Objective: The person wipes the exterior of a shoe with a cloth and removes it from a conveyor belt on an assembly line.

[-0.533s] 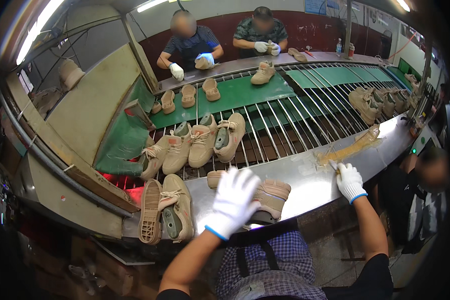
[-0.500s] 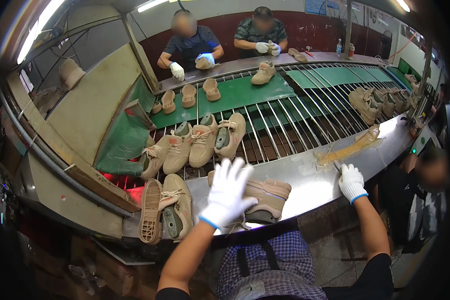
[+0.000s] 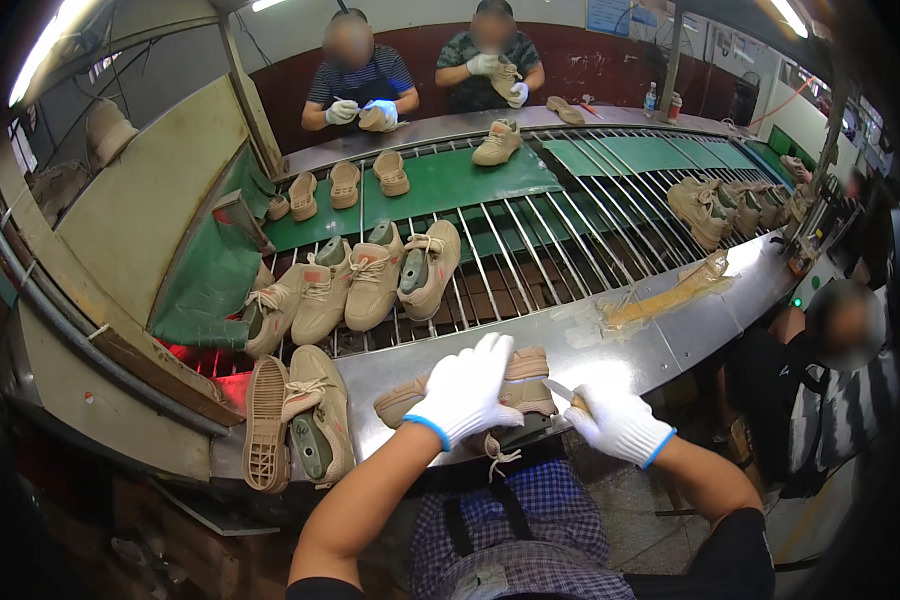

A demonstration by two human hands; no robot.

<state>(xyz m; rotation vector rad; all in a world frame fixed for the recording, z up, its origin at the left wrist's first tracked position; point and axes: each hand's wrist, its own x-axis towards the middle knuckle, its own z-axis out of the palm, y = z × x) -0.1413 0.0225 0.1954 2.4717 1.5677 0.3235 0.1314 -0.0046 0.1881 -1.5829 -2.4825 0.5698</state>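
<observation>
A beige shoe (image 3: 398, 404) lies on its side at the near edge of the metal bench, its sole turned away from me and its laces hanging over the edge. My left hand (image 3: 470, 388), in a white glove with a blue cuff, is closed over the middle of the shoe and covers much of it. At the shoe's right end, my gloved right hand (image 3: 615, 418) grips a knife-like tool (image 3: 558, 389) with a thin metal blade. Its tip is close to the sole; I cannot tell whether it touches. Left of these, a loose sole (image 3: 267, 425) leans beside another beige shoe (image 3: 332, 405).
Several shoes (image 3: 370, 288) stand on the roller conveyor (image 3: 550, 255) beyond the bench, with more (image 3: 705, 212) at right. Soles (image 3: 345, 187) rest on a green sheet (image 3: 450, 195). Yellowish residue (image 3: 660, 298) marks the bench (image 3: 580, 330). Two co-workers handle shoe parts opposite; another person is at right.
My left hand has come down from above the shoe and closed on it. My right hand has moved left with the tool, from the bench to the shoe's end.
</observation>
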